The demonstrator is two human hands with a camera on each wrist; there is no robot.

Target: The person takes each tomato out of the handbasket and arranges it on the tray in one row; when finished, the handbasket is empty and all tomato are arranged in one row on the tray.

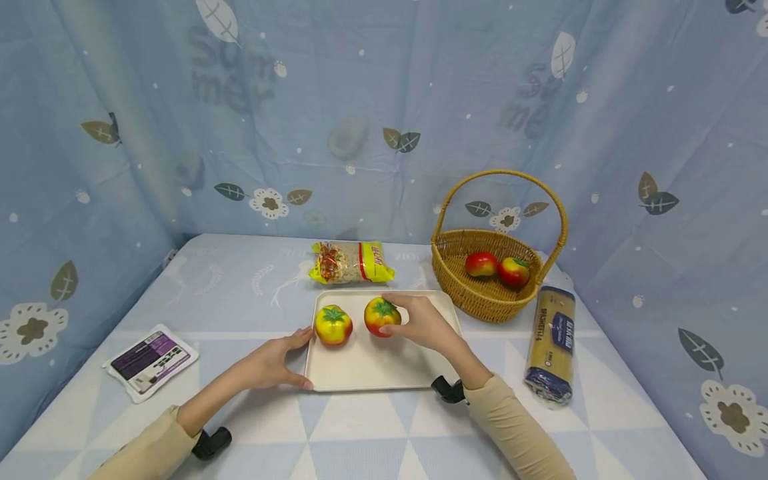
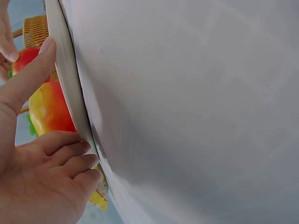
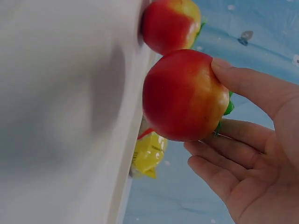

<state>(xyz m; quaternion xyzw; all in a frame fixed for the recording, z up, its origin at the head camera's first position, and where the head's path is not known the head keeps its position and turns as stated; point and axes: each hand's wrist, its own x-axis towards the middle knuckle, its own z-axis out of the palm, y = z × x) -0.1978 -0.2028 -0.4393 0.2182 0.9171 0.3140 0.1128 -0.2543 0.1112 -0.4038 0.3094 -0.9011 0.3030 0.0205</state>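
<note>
A cream tray (image 1: 372, 373) lies mid-table with a yellow-red fruit (image 1: 333, 325) near its left side. The right hand (image 1: 423, 323) pinches a second red-yellow fruit (image 1: 382, 317) with a green leafy top between thumb and fingers; in the right wrist view this fruit (image 3: 182, 95) is held above the tray's surface (image 3: 56, 116). At the tray's left edge is the left hand (image 1: 270, 363), its fingertips and thumb touching the rim. In the left wrist view the left hand (image 2: 42, 172) has its fingers fairly straight along the tray rim (image 2: 70, 79).
A wicker basket (image 1: 480, 305) with two red fruits (image 1: 481, 264) stands at the back right. Beside it lies a spaghetti pack (image 1: 551, 343). A yellow-ended food bag (image 1: 351, 262) lies behind the tray, and a purple-white packet (image 1: 151, 362) lies at the left.
</note>
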